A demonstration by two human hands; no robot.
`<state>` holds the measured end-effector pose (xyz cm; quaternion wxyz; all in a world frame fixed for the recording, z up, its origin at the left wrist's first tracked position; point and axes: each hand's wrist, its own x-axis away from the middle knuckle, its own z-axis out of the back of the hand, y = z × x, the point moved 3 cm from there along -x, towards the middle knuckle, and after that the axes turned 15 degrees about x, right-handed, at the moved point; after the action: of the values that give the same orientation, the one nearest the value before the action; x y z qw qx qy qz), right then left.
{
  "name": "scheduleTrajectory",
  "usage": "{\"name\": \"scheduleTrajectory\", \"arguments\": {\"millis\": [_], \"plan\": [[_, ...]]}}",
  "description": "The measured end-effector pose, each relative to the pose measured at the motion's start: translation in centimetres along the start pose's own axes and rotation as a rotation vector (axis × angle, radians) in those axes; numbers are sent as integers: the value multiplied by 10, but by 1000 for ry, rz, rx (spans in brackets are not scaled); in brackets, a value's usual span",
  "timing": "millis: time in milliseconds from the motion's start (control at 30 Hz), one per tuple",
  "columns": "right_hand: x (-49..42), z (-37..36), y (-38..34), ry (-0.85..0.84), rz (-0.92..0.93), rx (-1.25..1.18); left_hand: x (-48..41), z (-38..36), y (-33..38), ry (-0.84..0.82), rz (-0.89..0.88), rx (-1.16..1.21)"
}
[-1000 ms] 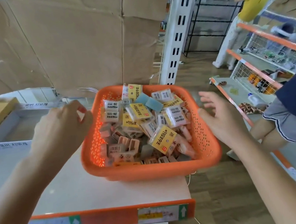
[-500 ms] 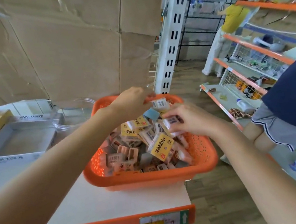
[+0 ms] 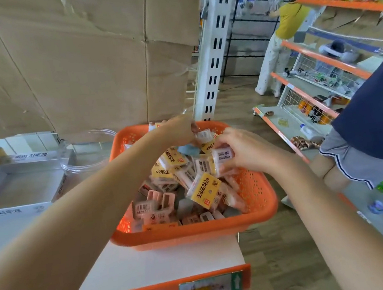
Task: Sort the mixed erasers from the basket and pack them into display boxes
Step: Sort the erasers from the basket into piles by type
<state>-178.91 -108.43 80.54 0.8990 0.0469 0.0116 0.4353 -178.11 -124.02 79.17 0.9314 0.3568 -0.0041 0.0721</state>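
Plank floor (image 3: 273, 255), white shelf top (image 3: 152, 264), orange basket (image 3: 197, 231) of erasers (image 3: 204, 192)

Basket (image 3: 197, 231) top open w/ cardboard wall (image 3: 92, 67) close behind

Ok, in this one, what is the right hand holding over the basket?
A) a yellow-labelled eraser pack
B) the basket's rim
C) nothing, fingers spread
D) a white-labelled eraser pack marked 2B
D: the right hand has its fingers and thumb curled round the white-labelled pack, its 2B mark showing, above the pile in the orange basket.
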Motion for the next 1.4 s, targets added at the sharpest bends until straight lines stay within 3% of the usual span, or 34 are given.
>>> {"name": "scheduleTrajectory", "arguments": {"millis": [367, 733, 800, 1167, 1400], "plan": [[8, -1, 3, 91, 0, -105, 10, 0, 7, -47, -51, 145], [13, 13, 8, 210, -27, -334, 43, 28, 13, 186, -139, 305], [12, 17, 2, 227, -9, -401, 55, 37, 11, 220, -154, 245], [-1, 31, -69, 224, 163, -502, 128, 84, -39, 389, -43, 171], [-20, 42, -143, 266, 190, -599, 171, 120, -93, 360, -72, 227]]}}
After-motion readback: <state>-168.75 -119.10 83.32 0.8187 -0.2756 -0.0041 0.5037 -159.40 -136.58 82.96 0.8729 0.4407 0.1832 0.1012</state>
